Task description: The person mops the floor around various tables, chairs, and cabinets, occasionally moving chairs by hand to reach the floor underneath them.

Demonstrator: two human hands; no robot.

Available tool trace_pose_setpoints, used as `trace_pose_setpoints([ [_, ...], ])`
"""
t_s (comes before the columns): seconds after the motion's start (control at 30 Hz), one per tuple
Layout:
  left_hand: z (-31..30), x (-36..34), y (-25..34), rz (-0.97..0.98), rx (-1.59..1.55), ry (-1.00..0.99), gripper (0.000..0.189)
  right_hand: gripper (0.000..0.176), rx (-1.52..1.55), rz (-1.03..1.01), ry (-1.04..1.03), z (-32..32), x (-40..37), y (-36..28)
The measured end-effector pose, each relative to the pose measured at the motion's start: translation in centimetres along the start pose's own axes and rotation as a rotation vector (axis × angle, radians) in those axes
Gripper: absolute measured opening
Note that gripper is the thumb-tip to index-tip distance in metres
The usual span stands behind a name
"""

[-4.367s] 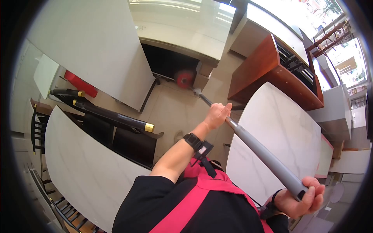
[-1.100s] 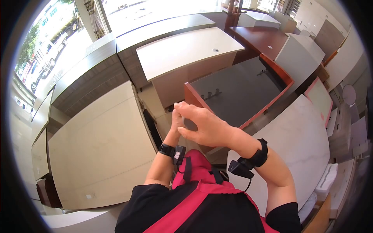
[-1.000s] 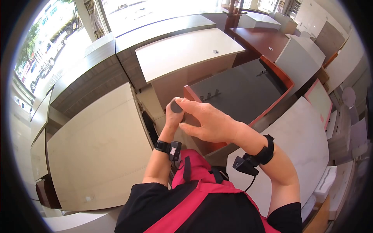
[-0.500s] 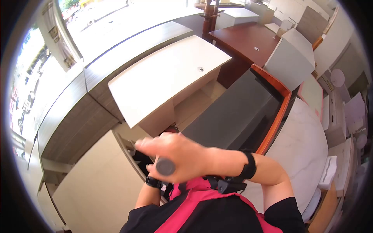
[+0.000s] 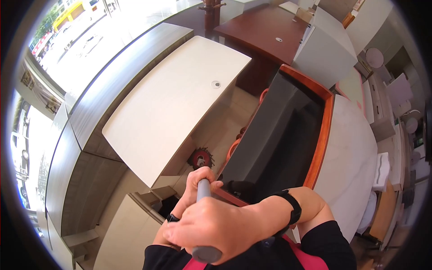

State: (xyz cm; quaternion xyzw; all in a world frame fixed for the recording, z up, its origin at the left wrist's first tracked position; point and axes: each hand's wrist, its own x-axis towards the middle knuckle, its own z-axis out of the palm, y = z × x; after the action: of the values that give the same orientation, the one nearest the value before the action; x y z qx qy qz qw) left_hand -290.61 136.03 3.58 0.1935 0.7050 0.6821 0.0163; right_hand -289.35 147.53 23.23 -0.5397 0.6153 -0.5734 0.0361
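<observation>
A grey handle (image 5: 204, 189) slants down through both fists toward the floor. My right hand (image 5: 216, 229) is wrapped round its upper end, close to the camera, with the round end cap showing below the fist. Farther along, my left hand (image 5: 195, 182) grips the same handle, partly hidden behind the right one. Beyond the left hand, a round red brush-like head (image 5: 201, 158) with dark bristles rests on the floor between the white desk (image 5: 175, 99) and the black-topped table. Whether it joins the handle is hidden by my hand.
A black-topped table (image 5: 274, 139) with an orange-brown wooden edge lies just right of my hands. A marble-patterned round table (image 5: 346, 148) stands beside it. Ahead is a dark red desk (image 5: 265, 31); a beige board (image 5: 128, 234) is at lower left.
The view has shifted. My right hand has moved down and nearer my body, the handle now shows between both hands, and the red head has come into clearer view.
</observation>
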Motion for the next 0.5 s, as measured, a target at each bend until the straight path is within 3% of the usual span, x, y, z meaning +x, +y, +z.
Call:
trace_pose_setpoints([
  [0.07,-0.5,0.1,-0.4,0.078,-0.014,-0.052,0.031,0.013,-0.002,-0.031,0.017,-0.4,1.0,-0.8],
  [0.13,-1.0,0.2,1.1,0.06,-0.046,-0.114,0.028,0.012,0.028,-0.064,0.106,0.5,1.9,-1.2],
  [0.2,-1.6,0.9,0.8,0.125,-0.011,-0.152,0.031,0.011,-0.009,-0.048,0.061,0.2,2.7,-1.1],
  [0.27,-1.9,2.4,0.1,0.129,0.024,-0.156,0.029,0.013,-0.067,-0.104,0.176,1.0,3.1,1.1],
  [0.3,-2.0,2.9,-1.1,0.157,0.021,-0.195,0.027,0.028,-0.006,0.082,-0.019,1.3,2.3,2.0],
  [0.4,-1.4,5.3,-3.9,0.161,-0.057,-0.16,0.028,0.017,-0.145,0.136,0.075,2.1,2.1,5.3],
  [0.43,-1.5,5.8,-5.1,0.074,-0.023,-0.132,0.029,0.015,-0.145,0.178,0.088,1.9,2.0,6.3],
  [0.5,-1.3,8.1,-8.1,0.153,0.036,-0.154,0.025,0.013,-0.274,0.236,0.1,1.5,1.2,8.9],
])
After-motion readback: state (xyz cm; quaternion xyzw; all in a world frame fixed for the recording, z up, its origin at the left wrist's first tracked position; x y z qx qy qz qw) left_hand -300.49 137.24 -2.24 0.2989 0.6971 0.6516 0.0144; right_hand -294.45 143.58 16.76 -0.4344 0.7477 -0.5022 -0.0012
